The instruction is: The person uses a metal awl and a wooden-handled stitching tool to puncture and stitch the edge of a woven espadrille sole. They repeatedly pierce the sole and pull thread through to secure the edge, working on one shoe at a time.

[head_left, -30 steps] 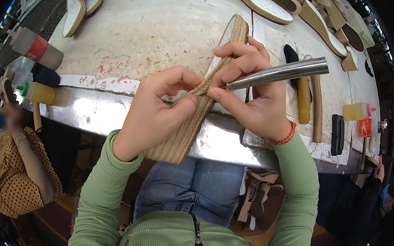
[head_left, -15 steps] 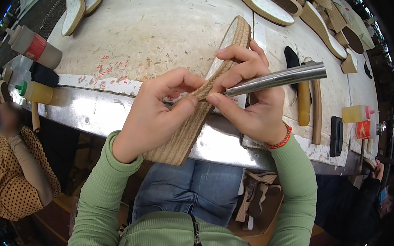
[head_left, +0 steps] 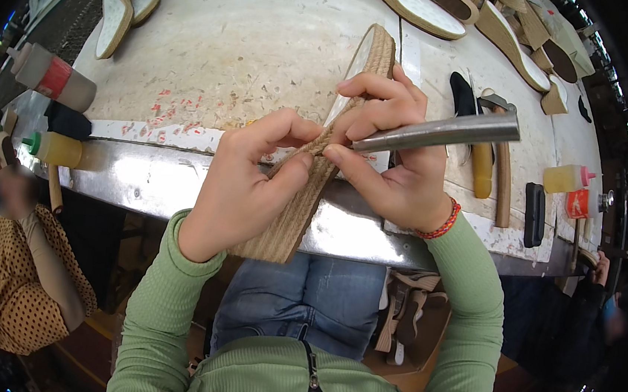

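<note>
A wedge shoe sole wrapped in tan braided rope slants across the table's front edge, its thick end near my lap and its narrow end pointing away. My left hand is closed, thumb and forefinger pinching the rope-covered side around mid-length. Close beside it, my right hand grips a grey metal rod between thumb and fingers. The rod's inner end meets the sole's side near both thumbs; its exact tip is hidden by the fingers. The other right fingers rest along the sole's upper rim.
Right of my hands lie a yellow-handled tool, a hammer and a black block. Squeeze bottles stand at both sides. More wedge soles lie at the back; others fill a box below. People sit left and right.
The rod's outer end has dipped slightly toward me, uncovering the hammer's head. My right hand has shifted a little left along with the sole's far end; my left hand keeps its pinch.
</note>
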A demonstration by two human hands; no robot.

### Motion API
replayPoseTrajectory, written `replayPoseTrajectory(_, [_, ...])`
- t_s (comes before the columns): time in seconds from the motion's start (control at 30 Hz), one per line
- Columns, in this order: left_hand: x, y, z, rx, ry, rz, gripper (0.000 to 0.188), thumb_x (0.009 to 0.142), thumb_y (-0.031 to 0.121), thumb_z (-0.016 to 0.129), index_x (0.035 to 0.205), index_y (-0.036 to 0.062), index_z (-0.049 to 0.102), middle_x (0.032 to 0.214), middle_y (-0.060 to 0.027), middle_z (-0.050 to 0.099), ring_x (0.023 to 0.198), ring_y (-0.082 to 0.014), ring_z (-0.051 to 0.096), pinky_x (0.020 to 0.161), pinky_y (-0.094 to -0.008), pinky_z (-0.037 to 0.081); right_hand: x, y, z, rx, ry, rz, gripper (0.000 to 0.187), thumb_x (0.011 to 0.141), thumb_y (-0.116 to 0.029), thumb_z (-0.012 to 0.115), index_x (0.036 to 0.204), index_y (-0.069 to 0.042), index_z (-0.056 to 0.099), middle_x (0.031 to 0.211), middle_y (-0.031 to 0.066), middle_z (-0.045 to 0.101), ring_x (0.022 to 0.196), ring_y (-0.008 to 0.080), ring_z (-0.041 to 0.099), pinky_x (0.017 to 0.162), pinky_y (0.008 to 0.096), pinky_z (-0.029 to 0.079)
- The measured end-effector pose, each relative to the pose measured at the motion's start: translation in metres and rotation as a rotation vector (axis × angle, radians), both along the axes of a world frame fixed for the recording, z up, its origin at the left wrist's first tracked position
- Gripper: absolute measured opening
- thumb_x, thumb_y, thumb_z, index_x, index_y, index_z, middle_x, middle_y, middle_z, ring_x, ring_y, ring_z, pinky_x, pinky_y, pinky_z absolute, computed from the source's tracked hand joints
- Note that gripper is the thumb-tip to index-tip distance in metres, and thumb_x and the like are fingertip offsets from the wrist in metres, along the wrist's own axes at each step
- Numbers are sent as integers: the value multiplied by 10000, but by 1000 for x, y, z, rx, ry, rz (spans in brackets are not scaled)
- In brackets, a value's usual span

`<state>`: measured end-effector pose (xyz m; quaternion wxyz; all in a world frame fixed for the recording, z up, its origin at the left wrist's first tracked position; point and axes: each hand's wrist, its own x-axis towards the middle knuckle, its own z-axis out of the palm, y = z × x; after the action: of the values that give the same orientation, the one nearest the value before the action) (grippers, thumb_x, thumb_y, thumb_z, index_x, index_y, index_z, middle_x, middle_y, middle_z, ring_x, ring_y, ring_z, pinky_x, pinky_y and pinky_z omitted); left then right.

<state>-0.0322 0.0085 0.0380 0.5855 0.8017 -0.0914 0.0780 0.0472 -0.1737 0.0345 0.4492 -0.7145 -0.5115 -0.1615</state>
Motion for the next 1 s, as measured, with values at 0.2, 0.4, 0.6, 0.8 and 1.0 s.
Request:
replayPoseTrajectory(0.2, [1, 0, 1, -21, 5, -10, 185, 826, 7, 547, 991, -60, 597, 878, -124, 661, 863, -170, 645, 798, -291, 498, 11, -7, 7, 34, 254, 120, 294, 766, -30, 756, 945, -88, 530, 798, 19, 669, 1132, 227, 567, 1071, 442, 244])
replayPoseTrajectory(0.4, [2, -1, -3, -90, 30, -25, 173, 833, 1, 541, 986, -59, 594, 884, -121, 663, 869, -169, 648, 809, -290, 499, 9, -6, 6, -13, 132, 74, 288, 760, -79, 764, 929, -114, 533, 772, -12, 672, 1129, 217, 572, 1095, 479, 175])
replayPoseTrajectory(0.6, [2, -1, -1, -48, 17, -35, 162, 845, 23, 570, 986, -53, 593, 876, -117, 663, 859, -168, 647, 809, -292, 501, 8, -5, 3, -8, 95, 44, 283, 761, -83, 759, 917, -125, 527, 779, -16, 668, 1122, 211, 575, 1097, 475, 166])
replayPoseTrajectory(0.8, [3, 1, 2, 16, 5, -33, 156, 847, 60, 606, 973, -34, 602, 863, -102, 661, 832, -163, 639, 750, -285, 491, 11, -7, 7, 93, 348, 130, 286, 769, -7, 737, 922, -91, 511, 808, 45, 660, 1092, 208, 575, 1052, 422, 275])
replayPoseTrajectory(1.0, [0, 1, 4, -41, 106, -33, 164, 846, 86, 613, 977, -13, 619, 881, -85, 665, 843, -150, 628, 739, -287, 463, 11, -11, 7, 16, 272, 123, 292, 770, -5, 743, 931, -80, 511, 792, 39, 666, 1131, 209, 538, 1035, 418, 318])
